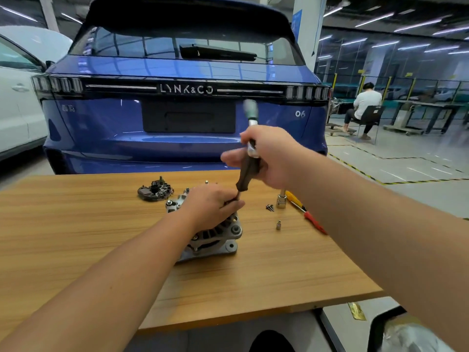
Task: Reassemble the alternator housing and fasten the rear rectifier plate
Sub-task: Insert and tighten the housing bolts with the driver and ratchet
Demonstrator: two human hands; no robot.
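The grey alternator housing [218, 237] sits in the middle of the wooden table [76, 224]. My left hand [210, 207] rests on top of it and pinches the lower tip of a dark-handled driver [247, 171]. My right hand [271, 158] grips the driver's handle above, with the tool tilted up and to the right; its green upper end [250, 109] is blurred. The black rectifier plate [155, 191] lies on the table behind and left of the housing, apart from it.
Right of the housing lie loose screws [270, 207], a socket [281, 200], a small bit [278, 225] and a red-and-yellow tool [308, 214]. A blue car [177, 123] stands just behind the table. A person sits far right.
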